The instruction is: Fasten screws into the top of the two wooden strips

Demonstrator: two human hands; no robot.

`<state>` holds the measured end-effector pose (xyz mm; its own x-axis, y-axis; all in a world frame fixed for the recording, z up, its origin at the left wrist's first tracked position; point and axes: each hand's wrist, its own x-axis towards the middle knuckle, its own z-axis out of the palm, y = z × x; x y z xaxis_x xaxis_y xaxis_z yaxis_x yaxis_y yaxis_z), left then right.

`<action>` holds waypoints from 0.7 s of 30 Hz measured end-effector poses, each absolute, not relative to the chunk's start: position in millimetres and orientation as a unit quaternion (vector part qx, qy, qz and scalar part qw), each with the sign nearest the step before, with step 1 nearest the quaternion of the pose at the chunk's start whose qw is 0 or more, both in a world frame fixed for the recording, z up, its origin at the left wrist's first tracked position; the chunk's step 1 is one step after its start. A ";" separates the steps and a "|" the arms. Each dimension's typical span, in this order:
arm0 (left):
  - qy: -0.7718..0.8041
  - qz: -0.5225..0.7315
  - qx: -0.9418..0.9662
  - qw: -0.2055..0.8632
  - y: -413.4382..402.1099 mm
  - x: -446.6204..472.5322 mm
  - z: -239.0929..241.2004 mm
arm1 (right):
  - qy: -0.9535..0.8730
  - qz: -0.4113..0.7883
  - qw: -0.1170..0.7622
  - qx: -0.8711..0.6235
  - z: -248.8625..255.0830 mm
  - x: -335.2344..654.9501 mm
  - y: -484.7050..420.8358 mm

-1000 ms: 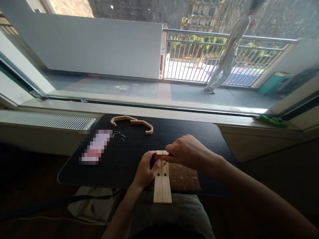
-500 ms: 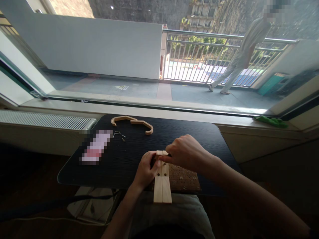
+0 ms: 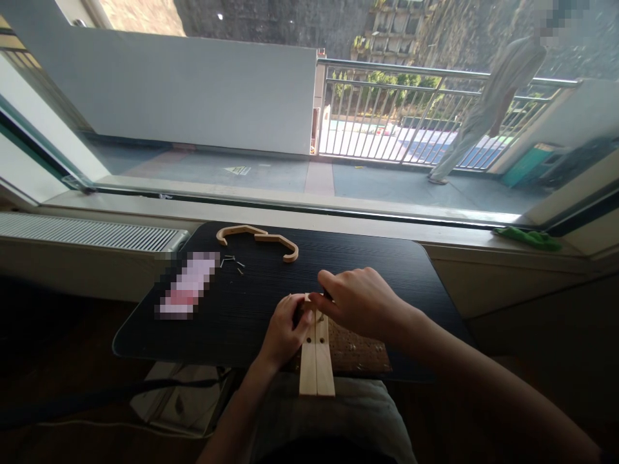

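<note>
Two pale wooden slats [image 3: 316,357] lie side by side across the near edge of a black table [image 3: 251,303], on top of a brown perforated board [image 3: 360,351]. My left hand [image 3: 283,328] is closed around the left side of the slats near their far end. My right hand [image 3: 360,299] reaches over that same end, its fingers pinched together on something small and dark that I cannot make out, over a hole in the slats.
Two curved wooden pieces [image 3: 256,238] lie at the far side of the table, with several small screws [image 3: 233,263] and a blurred pink packet [image 3: 188,285] to the left. A radiator [image 3: 87,232] runs at left. Beyond the window a person [image 3: 493,103] walks on the balcony.
My right hand has shifted slightly left over the slats' far end, its fingers now more extended. The person outside has walked further right. My left hand stays put.
</note>
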<state>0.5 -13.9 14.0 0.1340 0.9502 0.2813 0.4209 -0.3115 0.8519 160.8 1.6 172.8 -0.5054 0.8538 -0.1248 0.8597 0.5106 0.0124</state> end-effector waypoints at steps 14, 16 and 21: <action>0.497 0.427 0.691 0.305 -13.7 0.6 9.6 | 0.910 -0.133 0.033 0.391 169.4 179.2 3.1; 0.497 0.424 0.693 0.305 -13.5 0.2 9.2 | 0.911 -0.141 0.031 0.385 169.6 180.0 3.5; 0.497 0.421 0.695 0.304 -12.9 -0.2 8.8 | 0.911 -0.147 0.025 0.384 169.4 181.2 4.2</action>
